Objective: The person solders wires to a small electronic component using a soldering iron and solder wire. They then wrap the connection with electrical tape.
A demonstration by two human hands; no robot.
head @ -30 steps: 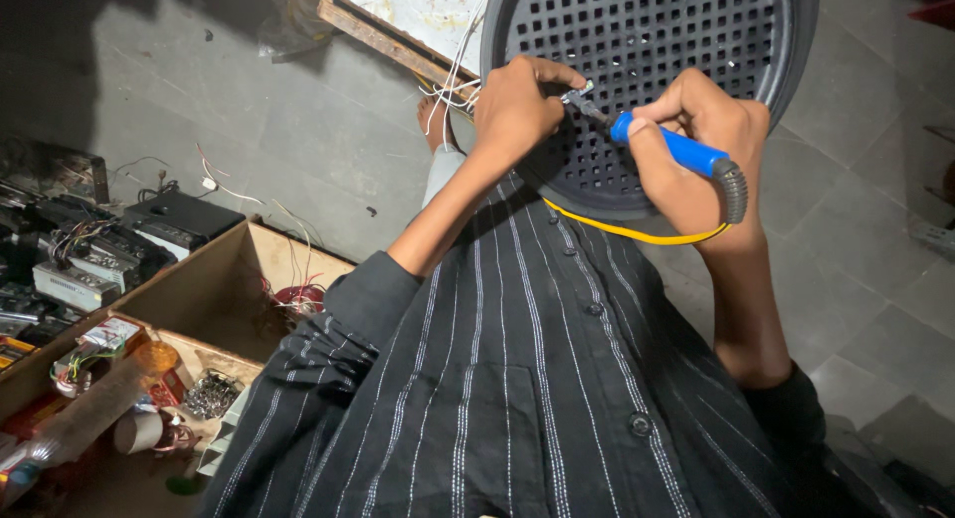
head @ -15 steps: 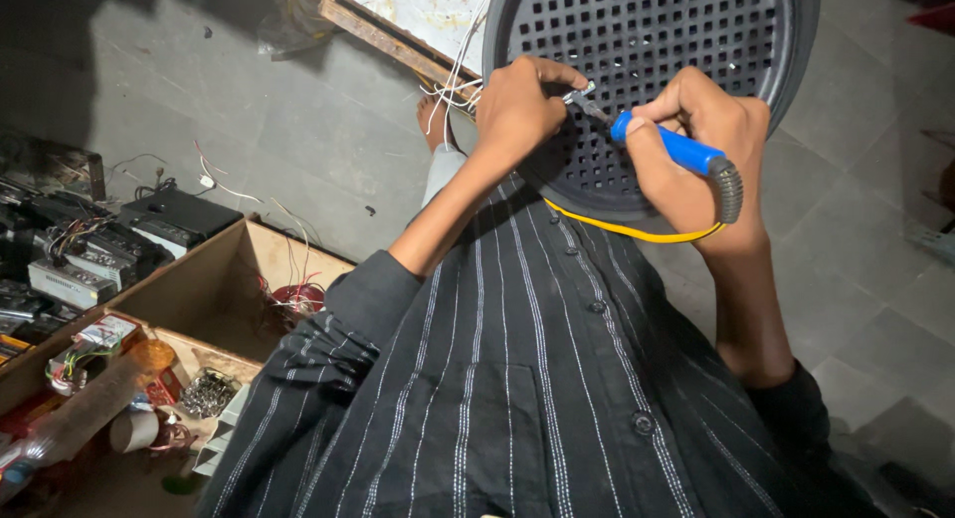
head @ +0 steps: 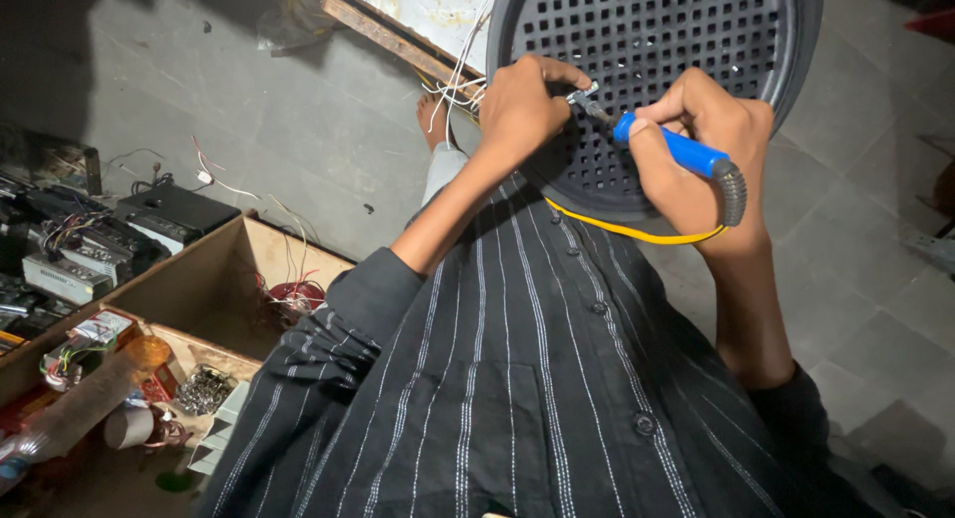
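Note:
My right hand [head: 701, 145] grips a blue-handled soldering iron [head: 672, 148] with a yellow cord [head: 637, 233]. Its metal tip points left toward my left hand [head: 522, 105], which pinches a small metal part with thin white wires [head: 460, 85] against a round dark grille [head: 657, 50] with square holes. The iron's tip touches or nearly touches that pinched part. Both hands work at the grille's lower left rim, above my black striped shirt [head: 537, 379].
An open wooden box [head: 214, 294] at the left holds a red wire coil [head: 295, 297], tape rolls and small parts. Black electronic units [head: 174, 211] with loose wires lie on the grey tiled floor beyond it. A wooden board [head: 383, 35] lies behind the grille.
Both hands stay at the grille. The soldering iron's tip has shifted only slightly against the pinched part.

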